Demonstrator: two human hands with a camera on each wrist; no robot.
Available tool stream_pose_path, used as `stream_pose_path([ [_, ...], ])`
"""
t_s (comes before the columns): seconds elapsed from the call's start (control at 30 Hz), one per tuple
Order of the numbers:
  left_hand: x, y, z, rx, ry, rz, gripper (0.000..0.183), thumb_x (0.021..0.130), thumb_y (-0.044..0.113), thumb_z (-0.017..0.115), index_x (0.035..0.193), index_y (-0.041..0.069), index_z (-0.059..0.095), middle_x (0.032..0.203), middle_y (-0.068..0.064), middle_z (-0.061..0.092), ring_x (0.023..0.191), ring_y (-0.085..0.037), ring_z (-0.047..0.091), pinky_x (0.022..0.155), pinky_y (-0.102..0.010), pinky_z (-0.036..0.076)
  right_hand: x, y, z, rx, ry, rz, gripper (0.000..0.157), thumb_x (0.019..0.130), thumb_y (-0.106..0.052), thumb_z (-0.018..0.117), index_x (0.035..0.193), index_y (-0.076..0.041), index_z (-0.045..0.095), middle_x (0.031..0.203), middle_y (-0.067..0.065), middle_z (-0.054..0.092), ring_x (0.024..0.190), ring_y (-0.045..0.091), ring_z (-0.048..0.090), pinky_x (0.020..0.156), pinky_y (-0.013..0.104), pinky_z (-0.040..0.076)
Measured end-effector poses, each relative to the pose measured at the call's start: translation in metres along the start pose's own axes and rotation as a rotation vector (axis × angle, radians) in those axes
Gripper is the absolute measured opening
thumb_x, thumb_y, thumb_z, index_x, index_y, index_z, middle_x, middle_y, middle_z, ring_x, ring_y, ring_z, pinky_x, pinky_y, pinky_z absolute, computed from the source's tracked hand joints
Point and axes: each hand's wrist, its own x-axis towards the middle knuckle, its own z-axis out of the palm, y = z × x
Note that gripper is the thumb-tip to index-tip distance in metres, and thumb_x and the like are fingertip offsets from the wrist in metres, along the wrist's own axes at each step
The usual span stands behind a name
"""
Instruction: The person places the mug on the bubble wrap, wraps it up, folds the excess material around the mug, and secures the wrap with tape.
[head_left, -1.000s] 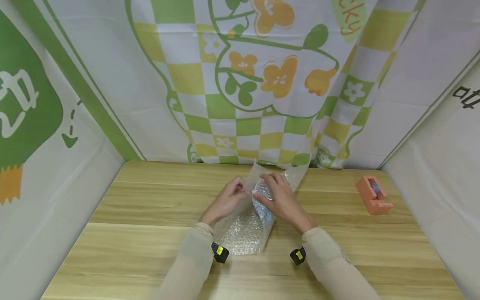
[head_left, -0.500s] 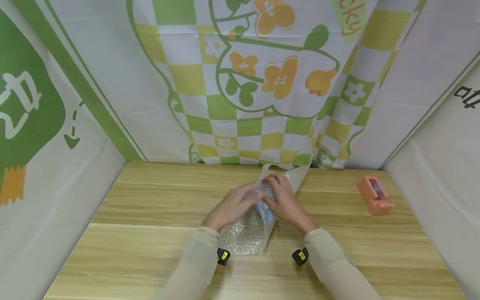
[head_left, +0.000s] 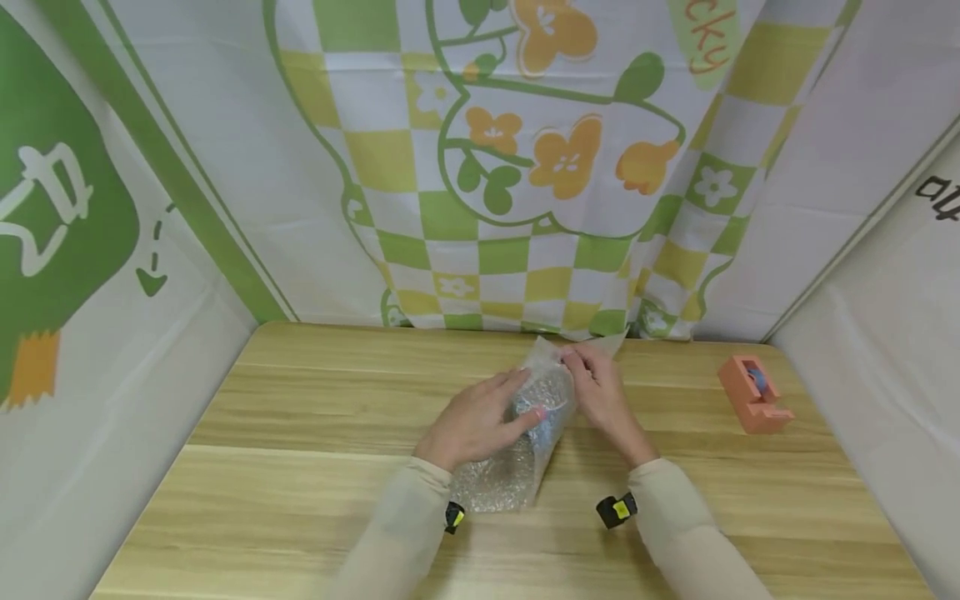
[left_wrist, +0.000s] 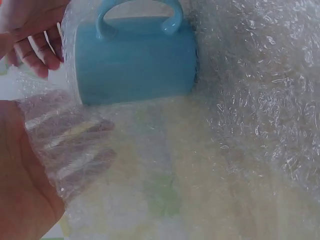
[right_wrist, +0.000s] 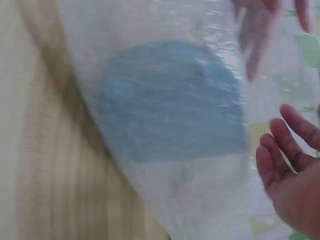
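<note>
A light blue mug (left_wrist: 135,62) lies on its side in bubble wrap (head_left: 498,483), its handle (left_wrist: 140,7) at the top of the left wrist view. My left hand (head_left: 483,421) rests over the wrapped mug with fingers extended and thumb across it. In the left wrist view, bubble wrap covers the fingers of that left hand (left_wrist: 25,175). My right hand (head_left: 600,392) is at the far right side of the bundle. The right wrist view has this right hand (right_wrist: 295,175) with loosely bent fingers beside the wrap, nothing visible between them.
An orange tape dispenser (head_left: 753,396) with a blue roll stands at the right of the wooden table (head_left: 300,467). A patterned cloth (head_left: 510,208) hangs behind the table's back edge. White printed panels flank both sides.
My left hand has moved right, carrying a flap of bubble wrap over the mug, and now lies on it. The right hand has shifted off the mug's top toward the right side.
</note>
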Motion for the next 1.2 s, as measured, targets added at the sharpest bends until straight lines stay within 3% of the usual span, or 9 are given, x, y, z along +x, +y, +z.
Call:
stream_pose_path([
  [0.17, -0.002, 0.006, 0.003, 0.107, 0.024, 0.002, 0.080, 0.097, 0.063, 0.051, 0.156, 0.009, 0.040, 0.156, -0.017, 0.042, 0.137, -0.035, 0.049, 0.110, -0.047, 0.043, -0.001, -0.009, -0.012, -0.026, -0.083, 0.118, 0.041, 0.106, -0.030, 0.054, 0.081, -0.001, 0.070, 0.080, 0.011, 0.068, 0.076, 0.021, 0.064, 0.070, 0.030, 0.051],
  [0.4, -0.002, 0.009, 0.008, 0.160, 0.042, -0.002, 0.080, 0.095, 0.061, 0.055, 0.155, 0.009, 0.041, 0.156, -0.017, 0.042, 0.135, -0.034, 0.050, 0.108, -0.048, 0.044, -0.009, -0.011, -0.024, -0.131, -0.178, 0.126, 0.025, 0.099, -0.014, 0.064, 0.078, -0.002, 0.070, 0.065, 0.002, 0.058, 0.058, 0.014, 0.048, 0.052, 0.025, 0.040],
  [0.57, -0.003, 0.012, 0.009, 0.187, 0.049, -0.007, 0.081, 0.094, 0.060, 0.056, 0.154, 0.008, 0.042, 0.156, -0.018, 0.043, 0.135, -0.033, 0.051, 0.105, -0.050, 0.046, -0.015, -0.013, -0.028, -0.194, -0.225, 0.231, 0.029, 0.099, -0.012, 0.063, 0.071, -0.003, 0.069, 0.061, 0.005, 0.061, 0.052, 0.011, 0.048, 0.047, 0.024, 0.038],
  [0.83, -0.003, 0.014, 0.012, 0.195, 0.051, -0.028, 0.083, 0.095, 0.062, 0.054, 0.154, 0.005, 0.041, 0.158, -0.017, 0.040, 0.137, -0.033, 0.049, 0.105, -0.052, 0.045, -0.021, -0.010, -0.029, -0.216, -0.299, 0.343, 0.033, 0.099, -0.011, 0.060, 0.068, 0.000, 0.067, 0.060, 0.004, 0.060, 0.054, 0.011, 0.049, 0.050, 0.025, 0.039],
  [1.07, 0.001, 0.018, 0.015, 0.167, 0.078, -0.077, 0.084, 0.099, 0.065, 0.044, 0.154, 0.001, 0.039, 0.156, -0.017, 0.042, 0.137, -0.034, 0.049, 0.107, -0.052, 0.043, -0.023, 0.001, -0.026, -0.083, -0.329, 0.400, 0.026, 0.100, -0.003, 0.058, 0.082, 0.010, 0.069, 0.070, 0.010, 0.066, 0.062, 0.012, 0.060, 0.059, 0.032, 0.056],
  [1.2, 0.007, 0.024, 0.018, 0.119, 0.144, -0.129, 0.081, 0.100, 0.062, 0.046, 0.150, -0.001, 0.044, 0.150, -0.018, 0.050, 0.133, -0.035, 0.052, 0.106, -0.054, 0.043, -0.023, 0.006, -0.025, -0.019, -0.330, 0.406, 0.023, 0.101, -0.001, 0.058, 0.086, 0.013, 0.069, 0.075, 0.017, 0.069, 0.065, 0.012, 0.062, 0.061, 0.035, 0.058],
])
